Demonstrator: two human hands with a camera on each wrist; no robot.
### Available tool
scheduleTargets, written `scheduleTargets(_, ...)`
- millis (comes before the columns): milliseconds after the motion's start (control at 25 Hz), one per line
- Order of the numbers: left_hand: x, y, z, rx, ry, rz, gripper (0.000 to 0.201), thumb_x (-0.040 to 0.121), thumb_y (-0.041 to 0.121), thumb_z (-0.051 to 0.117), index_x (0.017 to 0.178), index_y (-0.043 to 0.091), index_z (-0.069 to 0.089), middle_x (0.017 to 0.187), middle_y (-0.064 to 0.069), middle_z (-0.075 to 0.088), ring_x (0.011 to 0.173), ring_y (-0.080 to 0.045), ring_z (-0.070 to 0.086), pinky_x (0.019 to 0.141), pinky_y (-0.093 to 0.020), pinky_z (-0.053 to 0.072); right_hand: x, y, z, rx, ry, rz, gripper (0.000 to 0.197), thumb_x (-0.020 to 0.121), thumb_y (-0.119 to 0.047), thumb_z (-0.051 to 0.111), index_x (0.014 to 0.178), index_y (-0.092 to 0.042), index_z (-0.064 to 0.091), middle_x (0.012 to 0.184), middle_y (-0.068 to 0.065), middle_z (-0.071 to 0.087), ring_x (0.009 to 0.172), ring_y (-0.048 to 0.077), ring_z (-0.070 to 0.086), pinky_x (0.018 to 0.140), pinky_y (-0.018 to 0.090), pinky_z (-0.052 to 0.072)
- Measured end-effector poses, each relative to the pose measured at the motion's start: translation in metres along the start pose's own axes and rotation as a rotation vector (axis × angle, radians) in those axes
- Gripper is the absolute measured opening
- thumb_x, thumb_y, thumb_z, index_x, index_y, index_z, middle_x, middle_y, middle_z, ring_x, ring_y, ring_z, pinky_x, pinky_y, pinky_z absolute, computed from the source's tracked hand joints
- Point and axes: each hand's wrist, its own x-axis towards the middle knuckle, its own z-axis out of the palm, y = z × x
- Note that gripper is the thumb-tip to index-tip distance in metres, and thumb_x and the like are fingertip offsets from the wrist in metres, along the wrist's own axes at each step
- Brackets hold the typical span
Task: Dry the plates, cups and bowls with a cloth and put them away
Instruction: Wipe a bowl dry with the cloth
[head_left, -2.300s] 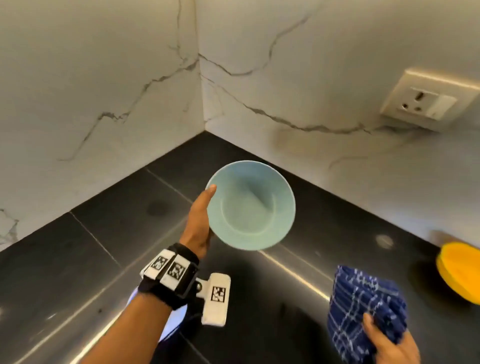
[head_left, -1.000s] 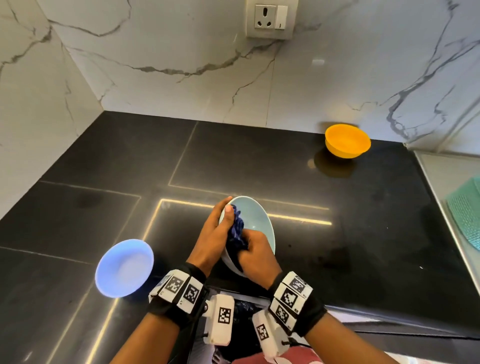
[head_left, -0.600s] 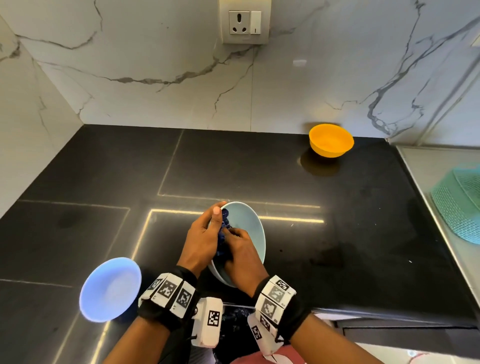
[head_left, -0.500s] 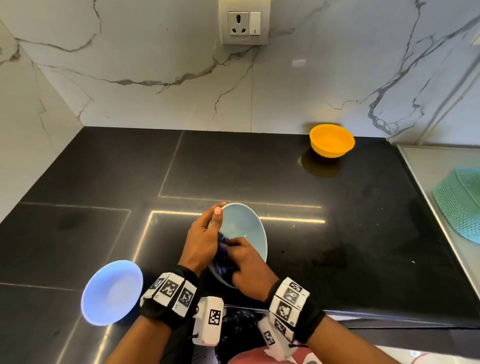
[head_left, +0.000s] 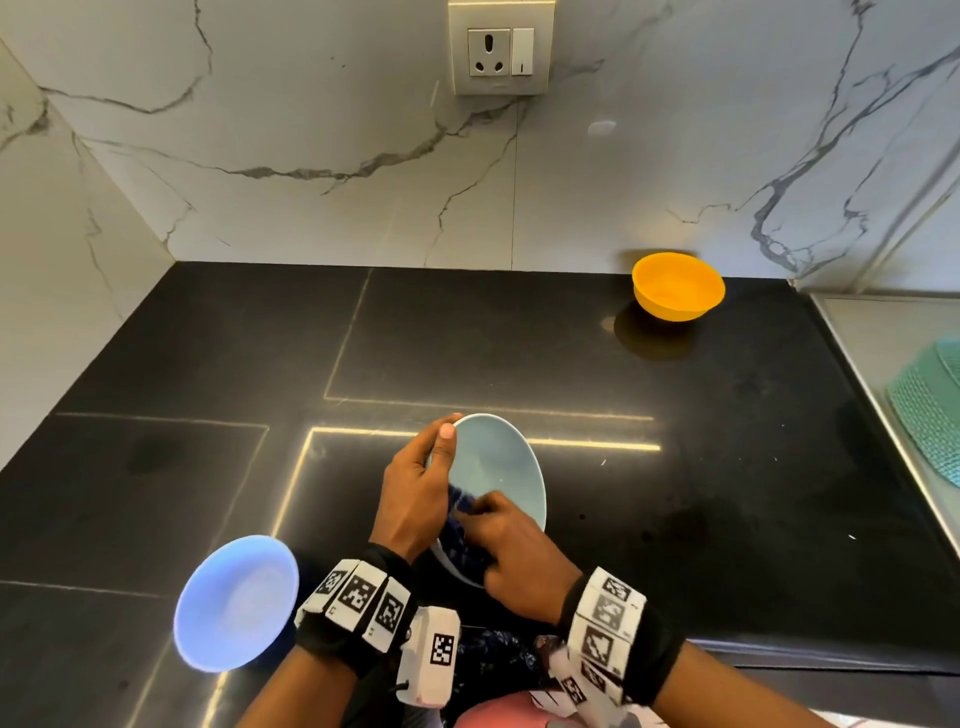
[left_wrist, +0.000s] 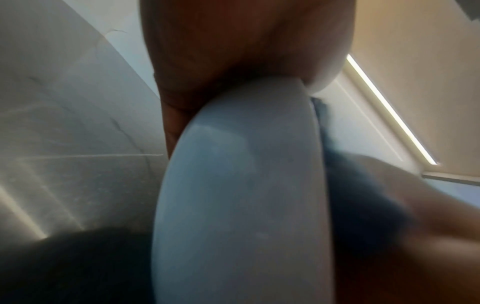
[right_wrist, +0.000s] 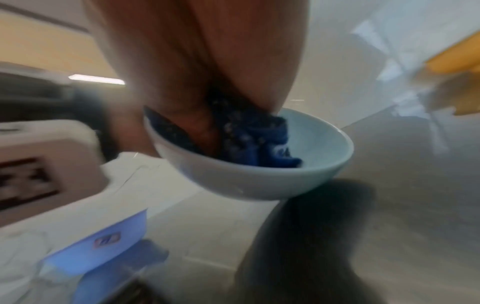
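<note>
A pale blue-green bowl (head_left: 498, 467) is held tilted above the black counter, near its front edge. My left hand (head_left: 415, 488) grips the bowl's left rim, thumb on the inside edge. My right hand (head_left: 511, 545) holds a bunched dark blue checked cloth (head_left: 460, 506) and presses it into the near side of the bowl. From the right wrist, the cloth (right_wrist: 249, 142) fills the near part of the bowl (right_wrist: 259, 174). In the left wrist view the bowl's (left_wrist: 239, 195) underside fills the picture, with the cloth (left_wrist: 358, 195) blurred beside it.
A light blue bowl (head_left: 236, 603) stands on the black counter (head_left: 208, 364) at the front left. An orange bowl (head_left: 678, 286) sits at the back right by the marble wall. A teal mesh mat (head_left: 930, 410) lies on the steel surface to the right. A wall socket (head_left: 501, 49) is above.
My left hand brought the bowl down from the corner to the counter's front. My right hand put the cloth inside and has been rubbing it from the rim toward the near side.
</note>
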Motion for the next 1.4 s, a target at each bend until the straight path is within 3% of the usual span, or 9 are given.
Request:
scheduleTargets(200, -0.004, 0.0, 0.0, 0.034, 0.006, 0.014, 0.035, 0.091, 0.058, 0.05, 0.118, 0.041, 0.064, 0.112, 0.015, 0.069, 0.108, -0.003, 0.063, 0.092, -0.029, 0.054, 0.018, 0.007, -0.005, -0.213, 0.124, -0.021, 0.061, 0.082, -0.008, 0.066, 0.141, -0.019, 0.049, 0.134, 0.005, 0.057, 0.114, 0.032, 0.05, 0.094, 0.041, 0.049)
scheduleTargets(320, -0.004, 0.006, 0.001, 0.095, -0.006, 0.059, 0.038, 0.086, 0.061, 0.05, 0.118, 0.045, 0.064, 0.11, 0.018, 0.07, 0.105, 0.001, 0.064, 0.092, -0.031, 0.054, 0.026, 0.016, -0.011, -0.101, 0.166, 0.106, 0.065, 0.084, -0.009, 0.061, 0.143, -0.03, 0.045, 0.134, 0.005, 0.053, 0.117, 0.027, 0.048, 0.096, 0.037, 0.047)
scheduleTargets(520, -0.004, 0.008, 0.003, 0.158, -0.004, 0.069, 0.046, 0.086, 0.062, 0.047, 0.123, 0.039, 0.062, 0.116, 0.017, 0.066, 0.108, -0.002, 0.06, 0.092, -0.036, 0.055, -0.017, 0.004, 0.001, -0.041, -0.123, 0.057, 0.056, 0.086, -0.01, 0.058, 0.138, -0.029, 0.05, 0.123, 0.006, 0.049, 0.115, 0.021, 0.046, 0.099, 0.03, 0.043)
scheduleTargets(760, -0.003, 0.021, 0.012, 0.309, 0.008, 0.117, 0.055, 0.081, 0.071, 0.043, 0.123, 0.042, 0.062, 0.113, 0.014, 0.07, 0.103, -0.005, 0.064, 0.089, -0.038, 0.055, 0.011, 0.026, -0.011, -0.234, 0.139, 0.145, 0.058, 0.08, -0.016, 0.067, 0.136, -0.021, 0.053, 0.128, 0.009, 0.06, 0.113, 0.035, 0.053, 0.088, 0.046, 0.053)
scheduleTargets(920, -0.002, 0.021, 0.008, 0.336, 0.0, 0.12, 0.05, 0.084, 0.07, 0.043, 0.121, 0.043, 0.063, 0.112, 0.015, 0.069, 0.104, -0.007, 0.063, 0.087, -0.036, 0.056, -0.009, 0.014, -0.01, -0.148, -0.114, 0.156, 0.057, 0.084, -0.013, 0.06, 0.137, -0.032, 0.052, 0.123, 0.009, 0.052, 0.111, 0.029, 0.052, 0.096, 0.038, 0.047)
scheduleTargets(1040, -0.003, 0.016, 0.003, 0.299, -0.002, 0.108, 0.048, 0.086, 0.064, 0.045, 0.122, 0.039, 0.064, 0.113, 0.016, 0.068, 0.104, -0.006, 0.063, 0.078, -0.018, 0.053, -0.021, 0.005, -0.015, -0.162, -0.237, 0.112, 0.054, 0.089, -0.011, 0.055, 0.14, -0.029, 0.049, 0.12, 0.01, 0.051, 0.111, 0.026, 0.048, 0.096, 0.036, 0.045)
scheduleTargets(1160, -0.004, 0.018, 0.001, 0.31, -0.018, 0.119, 0.045, 0.086, 0.062, 0.048, 0.12, 0.038, 0.065, 0.11, 0.016, 0.069, 0.103, -0.005, 0.064, 0.077, -0.017, 0.053, -0.011, 0.01, -0.019, -0.472, -0.198, -0.012, 0.033, 0.09, -0.019, 0.056, 0.122, -0.021, 0.064, 0.11, 0.007, 0.063, 0.105, 0.028, 0.05, 0.085, 0.04, 0.045)
scheduleTargets(1280, -0.002, 0.026, 0.005, 0.416, -0.068, 0.151, 0.042, 0.088, 0.062, 0.047, 0.12, 0.041, 0.064, 0.111, 0.018, 0.07, 0.103, -0.004, 0.063, 0.088, -0.03, 0.053, 0.003, 0.02, -0.027, -0.773, -0.145, 0.095, 0.015, 0.072, -0.028, 0.073, 0.083, -0.019, 0.076, 0.094, -0.003, 0.071, 0.091, 0.03, 0.059, 0.068, 0.037, 0.045)
scheduleTargets(1400, -0.005, 0.03, 0.01, 0.463, -0.068, 0.178, 0.047, 0.088, 0.067, 0.042, 0.122, 0.042, 0.062, 0.113, 0.017, 0.069, 0.104, -0.005, 0.063, 0.089, -0.034, 0.053, -0.001, 0.022, -0.019, -0.761, -0.127, 0.068, 0.012, 0.069, -0.024, 0.075, 0.079, -0.017, 0.075, 0.088, 0.002, 0.071, 0.083, 0.03, 0.059, 0.065, 0.036, 0.046)
